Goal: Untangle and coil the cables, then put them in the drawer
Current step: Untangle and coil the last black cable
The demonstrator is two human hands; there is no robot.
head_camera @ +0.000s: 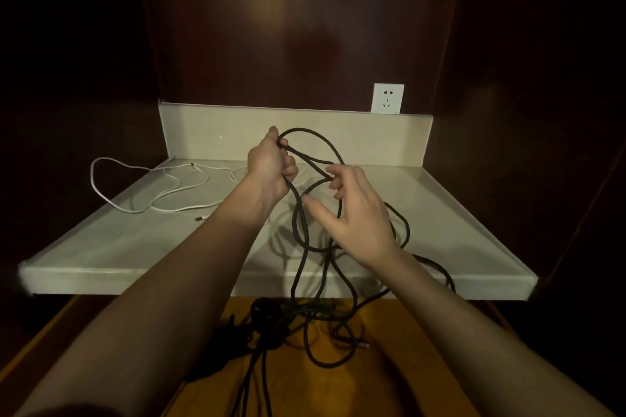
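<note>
Left hand: the left hand (271,164) is gripping loops of the black cable (299,223) in a closed fist, raised above the counter (118,247).
Right hand: the right hand (352,210) is pinching a strand of the black cable with curled fingertips, thumb spread, just beside the left hand.
Black cable: it is hanging from both hands over the counter's front edge, trailing into a tangle below the counter.
White cable: the white cable (142,210) is lying loose on the counter's left side.
Socket: a white wall socket (388,98) is sitting above the counter's back rim; no readable writing.
</note>
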